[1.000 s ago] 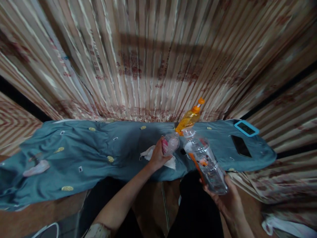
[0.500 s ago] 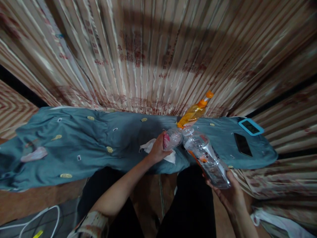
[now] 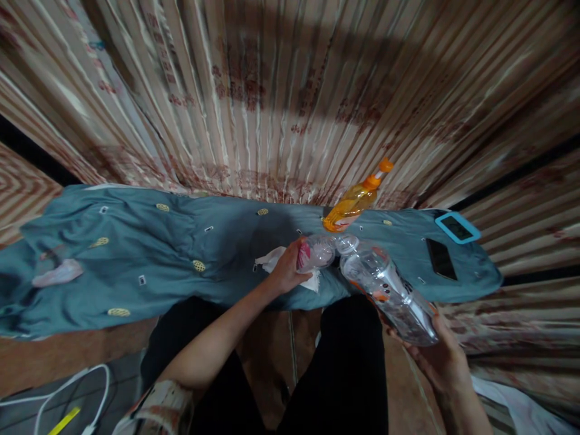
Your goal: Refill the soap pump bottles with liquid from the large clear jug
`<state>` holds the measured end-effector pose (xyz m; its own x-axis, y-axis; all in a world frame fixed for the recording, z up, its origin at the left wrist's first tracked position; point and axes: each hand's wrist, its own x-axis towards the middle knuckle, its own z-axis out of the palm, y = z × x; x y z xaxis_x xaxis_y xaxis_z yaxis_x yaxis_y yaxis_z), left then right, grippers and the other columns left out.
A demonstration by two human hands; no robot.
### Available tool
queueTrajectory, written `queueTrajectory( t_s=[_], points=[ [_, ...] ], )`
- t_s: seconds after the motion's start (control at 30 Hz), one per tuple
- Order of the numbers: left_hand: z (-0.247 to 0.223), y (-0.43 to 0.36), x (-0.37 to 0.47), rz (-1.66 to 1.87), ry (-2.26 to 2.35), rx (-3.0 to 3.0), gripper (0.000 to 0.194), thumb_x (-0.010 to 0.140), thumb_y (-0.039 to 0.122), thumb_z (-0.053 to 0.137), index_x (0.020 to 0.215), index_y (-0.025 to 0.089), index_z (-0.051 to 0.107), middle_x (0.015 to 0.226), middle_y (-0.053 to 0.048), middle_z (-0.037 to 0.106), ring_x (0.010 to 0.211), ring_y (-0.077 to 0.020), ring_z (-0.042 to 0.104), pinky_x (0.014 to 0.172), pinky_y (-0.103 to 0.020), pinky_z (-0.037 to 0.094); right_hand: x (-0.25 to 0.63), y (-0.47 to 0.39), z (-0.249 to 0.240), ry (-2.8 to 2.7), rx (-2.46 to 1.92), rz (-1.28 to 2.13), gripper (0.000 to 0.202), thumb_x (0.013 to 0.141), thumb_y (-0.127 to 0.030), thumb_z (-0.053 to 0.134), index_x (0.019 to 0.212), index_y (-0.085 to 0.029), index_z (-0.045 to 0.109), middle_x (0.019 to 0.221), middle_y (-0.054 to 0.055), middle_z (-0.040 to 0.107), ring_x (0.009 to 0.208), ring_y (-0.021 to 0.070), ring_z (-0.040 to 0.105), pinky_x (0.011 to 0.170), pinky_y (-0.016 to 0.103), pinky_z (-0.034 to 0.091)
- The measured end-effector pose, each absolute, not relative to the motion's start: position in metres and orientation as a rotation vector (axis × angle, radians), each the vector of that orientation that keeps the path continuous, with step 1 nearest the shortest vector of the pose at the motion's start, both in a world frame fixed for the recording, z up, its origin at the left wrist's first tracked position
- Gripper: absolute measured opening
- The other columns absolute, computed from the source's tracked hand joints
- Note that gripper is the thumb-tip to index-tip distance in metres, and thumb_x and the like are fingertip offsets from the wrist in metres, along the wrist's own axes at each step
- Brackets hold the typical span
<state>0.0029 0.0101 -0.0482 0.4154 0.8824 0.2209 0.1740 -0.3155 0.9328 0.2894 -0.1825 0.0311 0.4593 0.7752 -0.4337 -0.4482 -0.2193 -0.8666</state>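
My left hand [image 3: 288, 267] is wrapped round a small clear bottle [image 3: 319, 252] with a pink label, lying sideways above the cloth-covered surface. My right hand [image 3: 437, 353] grips the lower end of a large clear bottle [image 3: 392, 290] with orange and black marks, tilted with its neck to the upper left. The two bottles' necks meet, or nearly so; the exact contact is hard to make out. Just beyond them stands an orange pump bottle [image 3: 351, 208] holding yellow liquid. A white tissue [image 3: 272, 258] lies partly behind my left hand.
On the green patterned cloth [image 3: 231, 254], a blue-framed device [image 3: 457, 228] and a dark phone [image 3: 440, 258] lie at the right. A crumpled pale item [image 3: 58, 273] is at the far left. Curtains [image 3: 272, 109] hang behind. A white cable [image 3: 67, 382] lies at lower left.
My right hand and the large bottle have shifted slightly right, and that bottle leans flatter. My left hand still holds the small bottle in nearly the same place. The view has moved a little.
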Motion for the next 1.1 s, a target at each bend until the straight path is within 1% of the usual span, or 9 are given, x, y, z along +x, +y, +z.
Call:
queueTrajectory(
  t_s=[0.13,0.23,0.37,0.5,0.6,0.7,0.77,1.0,1.1],
  points=[
    [-0.044,0.007,0.001,0.943,0.915,1.77,0.097,0.06,0.018,0.086,0.146,0.019,0.042,0.155,-0.018,0.048,0.145,-0.0393,0.045,0.125,-0.058,0.033,0.296,-0.195,0.031,-0.294,-1.365,1.191,0.053,0.068,-0.048,0.087,0.118,-0.034,0.075,0.113,0.006,0.081,0.094,0.0339,0.079,0.074,0.045,0.066],
    [-0.042,0.005,0.001,0.939,0.921,1.777,0.095,0.06,0.015,0.084,0.145,0.019,0.043,0.155,-0.018,0.048,0.145,-0.0391,0.046,0.125,-0.058,0.033,0.301,-0.206,0.026,-0.275,-1.365,1.186,0.061,0.069,-0.044,0.086,0.128,-0.035,0.071,0.113,0.006,0.081,0.094,0.0321,0.079,0.076,0.045,0.066],
    [-0.04,0.004,0.001,0.931,0.915,1.788,0.094,0.061,0.015,0.083,0.145,0.02,0.042,0.154,-0.016,0.048,0.145,-0.0377,0.045,0.126,-0.057,0.032,0.307,-0.216,0.022,-0.259,-1.392,1.166,0.062,0.072,-0.043,0.085,0.132,-0.034,0.069,0.113,0.008,0.081,0.093,0.0307,0.078,0.079,0.045,0.065],
    [-0.04,0.005,0.001,0.929,0.91,1.793,0.094,0.061,0.015,0.083,0.145,0.019,0.041,0.153,-0.018,0.049,0.145,-0.0384,0.046,0.126,-0.057,0.032,0.304,-0.22,0.027,-0.268,-1.431,1.117,0.057,0.068,-0.041,0.087,0.122,-0.03,0.074,0.108,0.008,0.081,0.091,0.0326,0.078,0.088,0.05,0.063],
    [-0.042,0.006,0.002,0.914,0.915,1.828,0.095,0.062,0.015,0.084,0.146,0.017,0.039,0.153,-0.019,0.049,0.144,-0.0383,0.046,0.125,-0.058,0.033,0.295,-0.221,0.037,-0.305,-1.446,1.059,0.049,0.071,-0.042,0.086,0.117,-0.029,0.075,0.106,0.006,0.081,0.099,0.0347,0.077,0.093,0.053,0.06],
    [-0.047,0.007,0.002,0.908,0.912,1.877,0.096,0.063,0.017,0.084,0.146,0.019,0.037,0.153,-0.019,0.048,0.144,-0.0373,0.047,0.124,-0.059,0.034,0.285,-0.219,0.047,-0.362,-1.445,1.014,0.058,0.071,-0.046,0.085,0.125,-0.03,0.071,0.113,0.008,0.08,0.113,0.0387,0.072,0.094,0.056,0.059],
    [-0.051,0.008,0.002,0.922,0.904,1.898,0.097,0.064,0.018,0.085,0.147,0.021,0.035,0.153,-0.017,0.049,0.144,-0.0366,0.047,0.123,-0.06,0.035,0.28,-0.218,0.051,-0.389,-1.448,0.992,0.063,0.069,-0.048,0.086,0.127,-0.029,0.07,0.12,0.01,0.077,0.116,0.0405,0.07,0.093,0.056,0.059],
    [-0.056,0.009,0.001,0.962,0.903,1.899,0.099,0.064,0.021,0.086,0.149,0.02,0.036,0.153,-0.017,0.049,0.143,-0.0384,0.048,0.123,-0.059,0.037,0.266,-0.223,0.055,-0.363,-1.469,0.932,0.065,0.076,-0.055,0.08,0.136,-0.032,0.067,0.145,0.009,0.064,0.114,0.0372,0.07,0.096,0.055,0.058],
    [-0.055,0.008,0.001,0.96,0.914,1.9,0.098,0.065,0.021,0.086,0.149,0.018,0.036,0.154,-0.017,0.048,0.144,-0.0389,0.047,0.123,-0.058,0.037,0.268,-0.226,0.053,-0.333,-1.46,0.942,0.067,0.078,-0.054,0.078,0.14,-0.033,0.064,0.149,0.008,0.061,0.112,0.0347,0.071,0.095,0.053,0.059]
  ],
)
